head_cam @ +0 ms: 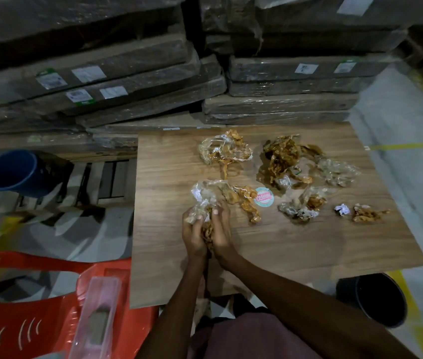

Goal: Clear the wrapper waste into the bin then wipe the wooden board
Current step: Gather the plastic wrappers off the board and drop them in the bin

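My left hand [194,235] and right hand [219,234], fingers closed round crumpled wrapper [206,203]; compress tight, gather trailing plastic, then carry to blue bin [15,172].

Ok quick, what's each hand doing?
Left hand: closed on the crumpled wrapper.
Right hand: closed on the same wrapper.

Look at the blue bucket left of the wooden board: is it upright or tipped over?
Tipped. The blue bucket leans with its open mouth turned toward the camera, its dark inside showing. Whether anything is inside, cannot tell.
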`<control>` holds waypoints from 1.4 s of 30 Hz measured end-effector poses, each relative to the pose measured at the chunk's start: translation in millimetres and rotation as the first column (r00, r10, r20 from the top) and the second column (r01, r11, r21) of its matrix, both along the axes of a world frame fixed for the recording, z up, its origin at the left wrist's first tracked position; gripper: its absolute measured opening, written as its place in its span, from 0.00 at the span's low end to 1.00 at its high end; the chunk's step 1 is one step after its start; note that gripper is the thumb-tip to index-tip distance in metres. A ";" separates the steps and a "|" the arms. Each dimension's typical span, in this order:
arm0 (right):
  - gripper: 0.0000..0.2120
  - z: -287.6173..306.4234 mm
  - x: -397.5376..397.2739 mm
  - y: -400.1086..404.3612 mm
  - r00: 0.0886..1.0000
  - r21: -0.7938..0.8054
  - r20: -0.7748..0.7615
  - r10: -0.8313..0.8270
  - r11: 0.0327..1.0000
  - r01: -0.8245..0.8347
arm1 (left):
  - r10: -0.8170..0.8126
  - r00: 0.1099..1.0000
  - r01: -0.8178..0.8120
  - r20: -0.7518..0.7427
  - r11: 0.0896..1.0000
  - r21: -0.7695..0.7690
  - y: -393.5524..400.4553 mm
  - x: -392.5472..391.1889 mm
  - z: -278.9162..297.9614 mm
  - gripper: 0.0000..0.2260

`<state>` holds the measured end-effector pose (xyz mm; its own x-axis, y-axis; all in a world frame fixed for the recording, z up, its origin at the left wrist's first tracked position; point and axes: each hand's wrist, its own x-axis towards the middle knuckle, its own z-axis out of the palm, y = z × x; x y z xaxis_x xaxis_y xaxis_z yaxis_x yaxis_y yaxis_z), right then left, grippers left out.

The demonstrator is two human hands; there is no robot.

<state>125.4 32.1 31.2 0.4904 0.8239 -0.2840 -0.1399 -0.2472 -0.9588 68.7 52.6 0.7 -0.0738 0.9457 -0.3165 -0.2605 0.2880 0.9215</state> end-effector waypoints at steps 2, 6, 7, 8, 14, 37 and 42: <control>0.22 19.9 1.4 -5.7 0.998 0.079 0.046 -0.043 0.996 0.040 | -0.031 0.999 0.029 0.039 0.998 0.064 -3.6 2.9 21.4 0.20; 0.31 54.5 6.2 -15.7 0.980 0.198 0.025 -0.199 0.962 0.190 | -0.134 0.988 0.117 0.078 0.974 0.194 -6.8 11.2 65.4 0.22; 0.32 62.2 10.0 -17.8 0.973 0.217 0.015 -0.229 0.951 0.220 | -0.159 0.981 0.130 0.113 0.965 0.228 -9.1 14.3 75.9 0.26; 0.33 68.2 14.6 -20.9 0.970 0.226 0.009 -0.243 0.945 0.234 | -0.184 0.973 0.144 0.138 0.956 0.256 -11.9 17.6 85.2 0.29; 0.30 94.8 43.6 -55.5 0.924 0.249 -0.037 -0.381 0.892 0.378 | -0.354 0.927 0.285 0.124 0.879 0.383 -32.7 48.0 112.0 0.38; 0.20 109.4 281.5 -250.2 0.693 0.324 -0.167 -0.702 0.624 0.711 | -0.633 0.770 0.578 0.076 0.744 0.335 -230.3 298.5 145.9 0.35; 0.18 102.5 337.8 -294.3 0.560 0.272 -0.267 -0.784 0.496 0.824 | -0.738 0.673 0.706 0.050 0.661 0.255 -263.1 360.1 133.2 0.33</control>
